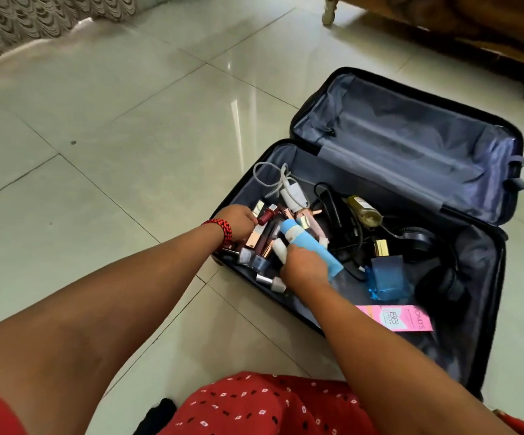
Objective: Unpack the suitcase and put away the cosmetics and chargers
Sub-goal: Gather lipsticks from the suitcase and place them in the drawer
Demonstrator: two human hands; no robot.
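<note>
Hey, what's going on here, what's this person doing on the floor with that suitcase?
A person is unpacking an open suitcase lying on the tiled floor. Their right hand grips a light blue bottle, while the left hand reaches into a pile of lipsticks. Still inside are a white charger with its cable, black cords, a pink box and a blue perfume bottle.
</note>
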